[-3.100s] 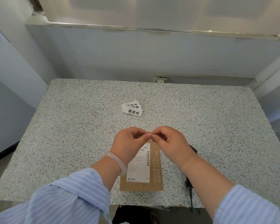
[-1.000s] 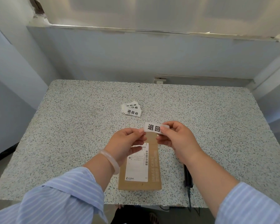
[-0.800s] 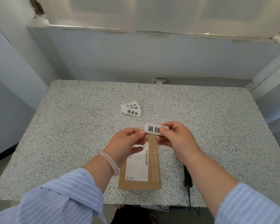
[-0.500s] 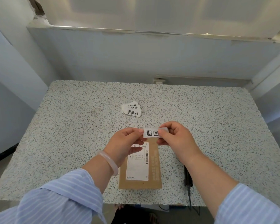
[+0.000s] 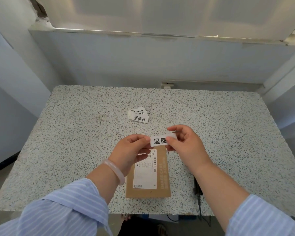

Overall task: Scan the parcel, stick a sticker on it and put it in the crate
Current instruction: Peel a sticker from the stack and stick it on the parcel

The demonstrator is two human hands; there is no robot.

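A flat brown cardboard parcel with a white shipping label lies on the speckled table near its front edge. Just above the parcel's far end I hold a white sticker printed with black characters. My left hand pinches the sticker's left end and my right hand pinches its right part, covering the last character. The sticker is held level, a little above the parcel's top edge. No crate is in view.
A small pile of the same white stickers lies on the table beyond my hands. A black scanner with its cable rests at the table's front edge, mostly hidden under my right forearm. Walls stand close behind and at both sides.
My fingers were pinched together over the parcel; the sticker has since appeared stretched between both hands. In the last second it has turned level and dropped slightly toward the parcel.
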